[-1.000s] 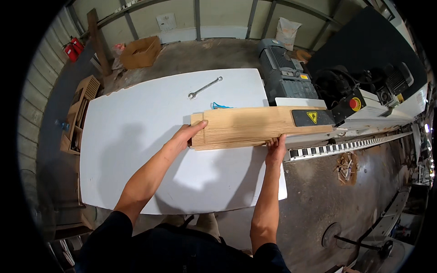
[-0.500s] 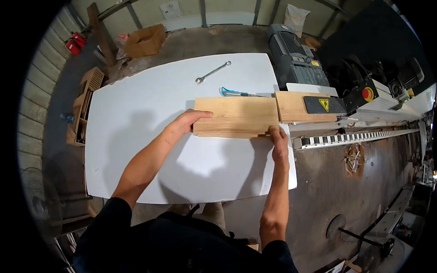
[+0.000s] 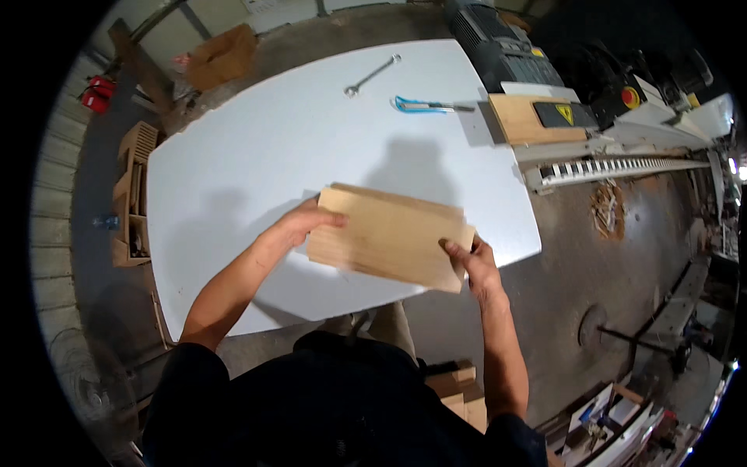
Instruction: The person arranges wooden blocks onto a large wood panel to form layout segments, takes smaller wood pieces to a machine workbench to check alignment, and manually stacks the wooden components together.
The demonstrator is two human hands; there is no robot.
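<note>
A stack of thin light-wood boards (image 3: pixel 389 237) is held between my two hands above the near part of the white table (image 3: pixel 233 226). My left hand (image 3: pixel 310 221) grips its left end with the thumb on top. At the right end my right hand (image 3: pixel 475 265) is closed round the boards, thumb on the upper face, fingers mostly hidden beneath. The stack is slightly blurred and tilts down to the right, its boards not quite flush. Farther off on the table lie a combination wrench (image 3: pixel 373 75) and a blue-handled tool with a slim metal shaft (image 3: pixel 428 104).
Another wooden board (image 3: pixel 513 119) sticks out of the machine at the table's far right corner. That machine has a grey motor (image 3: pixel 506 50) and a red stop button (image 3: pixel 629 97). A wooden crate (image 3: pixel 134 194) stands left, a cardboard box (image 3: pixel 222 58) behind, a pedestal fan (image 3: pixel 595 327) right.
Both hands have drawn the stack toward me, away from the machine's board, and turned it so its right end sits lower. The view has shifted too.
</note>
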